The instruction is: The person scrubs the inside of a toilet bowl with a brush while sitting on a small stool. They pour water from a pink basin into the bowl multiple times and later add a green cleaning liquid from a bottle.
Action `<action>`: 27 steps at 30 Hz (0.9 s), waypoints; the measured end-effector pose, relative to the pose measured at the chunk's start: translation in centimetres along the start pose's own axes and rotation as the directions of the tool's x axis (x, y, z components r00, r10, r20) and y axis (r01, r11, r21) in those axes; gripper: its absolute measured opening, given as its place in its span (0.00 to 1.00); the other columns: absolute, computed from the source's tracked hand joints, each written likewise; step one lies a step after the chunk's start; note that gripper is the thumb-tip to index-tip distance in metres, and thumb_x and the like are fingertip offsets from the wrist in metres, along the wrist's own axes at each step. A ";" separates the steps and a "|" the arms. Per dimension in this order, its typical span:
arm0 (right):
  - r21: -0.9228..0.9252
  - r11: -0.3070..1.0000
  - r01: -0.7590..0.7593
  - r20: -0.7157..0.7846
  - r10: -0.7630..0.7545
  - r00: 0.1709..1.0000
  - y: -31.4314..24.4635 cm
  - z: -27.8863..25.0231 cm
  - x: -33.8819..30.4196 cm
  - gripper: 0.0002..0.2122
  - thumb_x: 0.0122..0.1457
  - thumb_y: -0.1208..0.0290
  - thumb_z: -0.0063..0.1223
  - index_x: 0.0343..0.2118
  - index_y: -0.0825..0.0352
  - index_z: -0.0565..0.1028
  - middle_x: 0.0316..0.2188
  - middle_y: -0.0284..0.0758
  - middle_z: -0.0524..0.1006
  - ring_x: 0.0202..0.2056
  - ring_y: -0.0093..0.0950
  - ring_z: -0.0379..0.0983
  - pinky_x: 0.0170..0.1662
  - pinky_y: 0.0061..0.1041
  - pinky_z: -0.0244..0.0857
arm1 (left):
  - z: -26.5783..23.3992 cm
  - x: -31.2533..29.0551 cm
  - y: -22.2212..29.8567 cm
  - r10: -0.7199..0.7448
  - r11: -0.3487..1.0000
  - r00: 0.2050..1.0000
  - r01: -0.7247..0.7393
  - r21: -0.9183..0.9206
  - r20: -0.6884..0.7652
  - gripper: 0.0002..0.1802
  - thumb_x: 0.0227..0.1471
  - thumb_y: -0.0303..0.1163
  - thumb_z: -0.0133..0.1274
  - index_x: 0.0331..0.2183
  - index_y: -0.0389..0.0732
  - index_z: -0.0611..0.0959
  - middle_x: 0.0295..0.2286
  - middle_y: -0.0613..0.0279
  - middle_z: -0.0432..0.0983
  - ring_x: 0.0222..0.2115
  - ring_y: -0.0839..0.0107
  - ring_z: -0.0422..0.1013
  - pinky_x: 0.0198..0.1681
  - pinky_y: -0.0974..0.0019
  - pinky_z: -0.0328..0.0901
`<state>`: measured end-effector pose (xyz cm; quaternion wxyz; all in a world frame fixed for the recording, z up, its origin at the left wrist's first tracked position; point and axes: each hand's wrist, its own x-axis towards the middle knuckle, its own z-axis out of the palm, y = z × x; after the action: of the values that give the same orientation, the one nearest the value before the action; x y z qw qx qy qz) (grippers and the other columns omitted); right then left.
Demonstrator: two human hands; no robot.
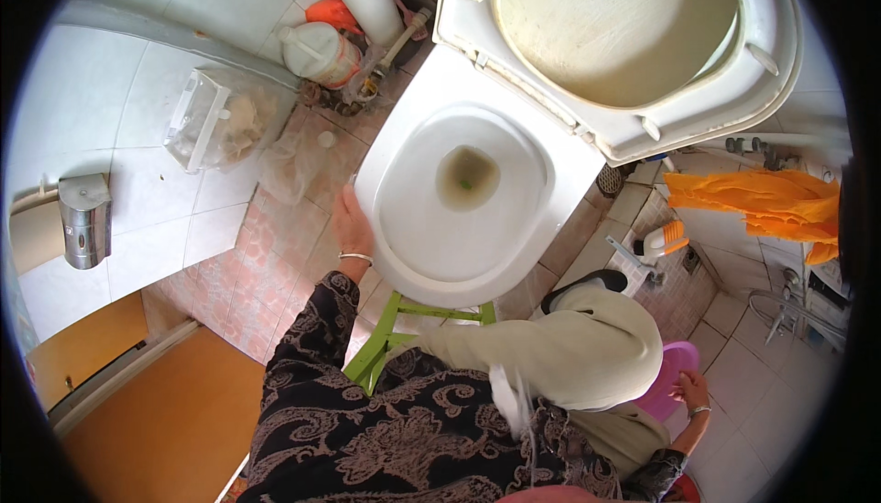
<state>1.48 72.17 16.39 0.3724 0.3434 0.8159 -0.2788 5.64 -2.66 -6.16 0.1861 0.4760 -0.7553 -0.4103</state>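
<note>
A white toilet bowl [418, 246] stands in front of me with its seat and lid [771, 90] raised. Yellowish water [466, 177] with a small green speck lies in its bottom. Against the left outer side of the rim rests my left hand [349, 228], its fingers stretched out and partly hidden by the bowl. Low on the right, my right hand [692, 391] is curled at the edge of a pink plastic basin [663, 384], seemingly gripping it. My knee and trouser leg hide part of the basin.
A green stool [372, 356] stands under me, close to the bowl. Left are a lidded bucket [321, 55], plastic bag [289, 168] and wall-mounted clear box [216, 127]. Right are an orange cloth [757, 200], an orange-and-white brush [663, 239] and a shower hose [780, 310].
</note>
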 end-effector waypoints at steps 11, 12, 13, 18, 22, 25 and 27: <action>0.043 0.999 -0.021 -0.016 0.022 1.000 2.9 -0.3 -1.7 0.14 0.61 0.66 0.47 0.46 0.69 0.71 0.23 0.35 0.76 0.19 0.24 0.74 0.19 0.19 0.66 | -0.2 0.2 -0.2 -0.059 0.995 0.993 0.067 -0.074 0.102 0.28 0.61 0.48 0.35 0.38 0.29 0.76 0.31 0.43 0.74 0.31 0.55 0.70 0.38 0.58 0.63; -0.003 1.000 0.004 -0.031 -0.005 1.000 1.8 0.4 -2.6 0.12 0.61 0.66 0.46 0.42 0.68 0.72 0.21 0.33 0.75 0.19 0.22 0.73 0.19 0.19 0.65 | 0.2 0.9 -1.6 -0.096 0.994 0.990 0.100 -0.036 0.102 0.28 0.61 0.47 0.35 0.38 0.28 0.75 0.34 0.43 0.75 0.35 0.55 0.70 0.42 0.59 0.63; -0.043 0.999 0.020 -0.052 -0.022 0.998 0.5 1.0 -3.3 0.10 0.61 0.66 0.45 0.38 0.68 0.72 0.19 0.32 0.74 0.18 0.21 0.72 0.18 0.18 0.64 | 0.3 1.2 -2.1 -0.110 0.983 0.989 0.124 -0.139 0.100 0.26 0.61 0.45 0.37 0.39 0.28 0.75 0.38 0.43 0.74 0.38 0.54 0.69 0.44 0.59 0.62; 0.171 0.982 0.080 -0.057 -0.071 0.996 3.1 2.5 -4.5 0.14 0.63 0.64 0.45 0.46 0.67 0.72 0.23 0.30 0.75 0.22 0.17 0.71 0.22 0.17 0.63 | -1.4 2.1 -6.3 0.713 0.336 0.548 -0.814 0.473 0.436 0.24 0.51 0.36 0.49 0.48 0.33 0.70 0.43 0.44 0.69 0.48 0.49 0.62 0.54 0.52 0.53; 0.291 0.950 0.111 0.004 -0.118 0.993 7.8 4.5 -9.5 0.18 0.61 0.63 0.47 0.51 0.67 0.69 0.29 0.33 0.78 0.31 0.20 0.75 0.35 0.21 0.71 | -1.4 0.9 -4.0 0.158 0.926 0.969 -0.213 0.311 0.191 0.28 0.57 0.45 0.40 0.49 0.31 0.69 0.43 0.41 0.69 0.44 0.47 0.66 0.49 0.53 0.59; 0.295 0.938 0.184 -0.170 -0.138 0.976 12.8 7.2 -10.8 0.18 0.61 0.61 0.47 0.49 0.68 0.70 0.31 0.33 0.79 0.33 0.23 0.76 0.39 0.25 0.70 | -1.5 -1.1 -0.3 0.013 0.982 0.995 -0.031 0.186 0.096 0.33 0.60 0.50 0.30 0.50 0.28 0.68 0.47 0.38 0.67 0.45 0.46 0.67 0.48 0.52 0.61; 0.114 0.958 0.262 -0.270 -0.224 0.936 17.9 9.1 -10.2 0.18 0.59 0.61 0.48 0.47 0.68 0.72 0.32 0.35 0.79 0.35 0.29 0.76 0.40 0.28 0.69 | -1.7 -3.0 2.0 0.099 0.947 0.986 -0.134 0.290 0.135 0.36 0.61 0.52 0.28 0.49 0.26 0.69 0.48 0.37 0.67 0.46 0.45 0.66 0.48 0.51 0.61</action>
<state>24.03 73.02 15.81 0.2007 0.2995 0.8700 -0.3364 7.04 -0.34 -3.23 0.0909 0.4279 -0.8451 -0.3073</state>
